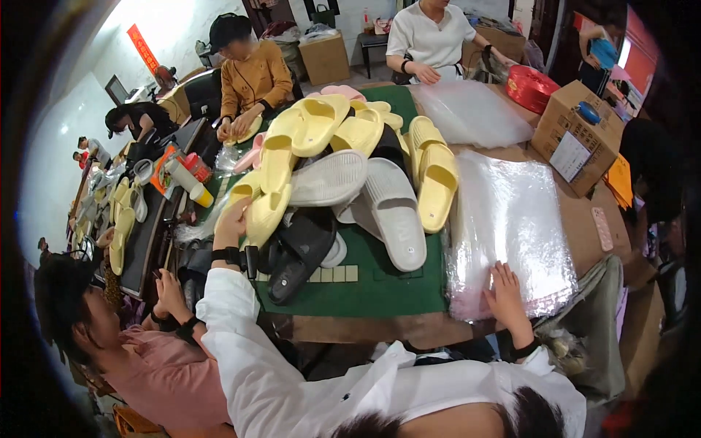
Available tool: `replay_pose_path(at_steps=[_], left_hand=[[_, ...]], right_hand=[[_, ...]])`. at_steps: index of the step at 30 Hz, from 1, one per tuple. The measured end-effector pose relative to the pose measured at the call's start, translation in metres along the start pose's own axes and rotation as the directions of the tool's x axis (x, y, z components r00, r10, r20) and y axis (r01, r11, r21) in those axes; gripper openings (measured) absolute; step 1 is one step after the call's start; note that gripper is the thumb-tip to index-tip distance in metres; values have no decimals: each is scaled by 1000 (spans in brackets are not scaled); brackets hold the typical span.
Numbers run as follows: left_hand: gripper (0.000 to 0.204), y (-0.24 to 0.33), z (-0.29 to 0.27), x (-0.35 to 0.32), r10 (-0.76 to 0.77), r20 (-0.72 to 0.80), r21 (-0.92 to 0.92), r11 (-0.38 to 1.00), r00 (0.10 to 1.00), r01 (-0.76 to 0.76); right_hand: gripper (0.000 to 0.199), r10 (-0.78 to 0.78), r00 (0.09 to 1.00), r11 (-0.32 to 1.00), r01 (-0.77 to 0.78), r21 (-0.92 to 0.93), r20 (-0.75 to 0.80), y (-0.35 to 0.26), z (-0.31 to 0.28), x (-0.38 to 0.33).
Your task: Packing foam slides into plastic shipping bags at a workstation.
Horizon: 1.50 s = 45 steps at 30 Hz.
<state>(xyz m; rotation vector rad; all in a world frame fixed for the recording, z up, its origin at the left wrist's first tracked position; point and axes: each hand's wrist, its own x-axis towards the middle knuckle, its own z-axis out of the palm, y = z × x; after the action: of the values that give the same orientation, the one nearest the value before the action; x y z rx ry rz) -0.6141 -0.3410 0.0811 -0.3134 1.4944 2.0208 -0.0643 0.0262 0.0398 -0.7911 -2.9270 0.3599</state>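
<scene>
Left hand point(232, 219) half behind yellow slipper point(266, 212)

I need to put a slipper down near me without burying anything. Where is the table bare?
Bare green mat shows at the near edge, between the black slipper and the stack of clear bags under the right hand. Farther back the slipper pile is crowded, and the left hand is on a yellow slipper.

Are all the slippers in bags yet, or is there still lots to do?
Not yet, by the look of it. No bagged slipper shows on the table. The left hand is on a yellow slipper at the edge of the pile, and the right hand lies flat on the stack of clear bags. A big heap of slippers, yellow, grey and black, lies loose, so most seems left.
</scene>
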Motion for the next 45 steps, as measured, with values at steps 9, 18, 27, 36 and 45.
replay_pose_path(at_steps=[9, 18, 27, 36, 45], left_hand=[[25, -4, -11, -20, 470, 143, 468, 743, 871, -478], [26, -6, -66, 10, 642, 279, 490, 544, 714, -681], [33, -12, -7, -45, 328, 92, 68, 940, 940, -335], [24, 14, 49, -68, 213, 68, 311, 924, 975, -223], [25, 66, 159, -223, 467, 367, 96, 841, 804, -532]], right_hand=[[54, -111, 990, 992, 116, 48, -89, -5, 12, 8], [54, -99, 991, 989, 109, 105, -94, -4, 11, -3], [55, -36, 993, 998, 41, 42, -117, -3, 18, -3], [54, -88, 995, 989, 94, 113, -50, -11, -15, -8], [64, -466, 852, 679, 169, 715, 241, -24, -194, 11]])
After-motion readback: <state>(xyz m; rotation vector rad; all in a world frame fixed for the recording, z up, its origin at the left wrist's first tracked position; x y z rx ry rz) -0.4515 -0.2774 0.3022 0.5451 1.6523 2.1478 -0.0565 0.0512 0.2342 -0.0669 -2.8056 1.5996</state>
